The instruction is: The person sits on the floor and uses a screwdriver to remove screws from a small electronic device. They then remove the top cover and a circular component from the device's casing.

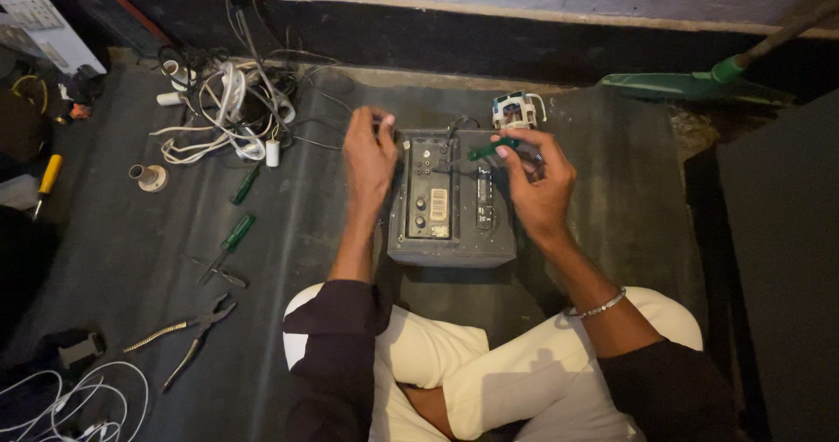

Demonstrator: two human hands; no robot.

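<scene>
Steadying the grey metal control box [451, 232] at frame centre, the left hand [368, 164] clasps its edge while the right hand [537, 184] pinches a green-handled screwdriver [489, 150] against its panel.

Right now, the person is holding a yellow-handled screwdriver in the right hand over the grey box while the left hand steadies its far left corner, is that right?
Not quite: the head view shows the screwdriver in the right hand has a green handle, not yellow. The rest holds: the left hand steadies the far left corner of the grey box.
</scene>
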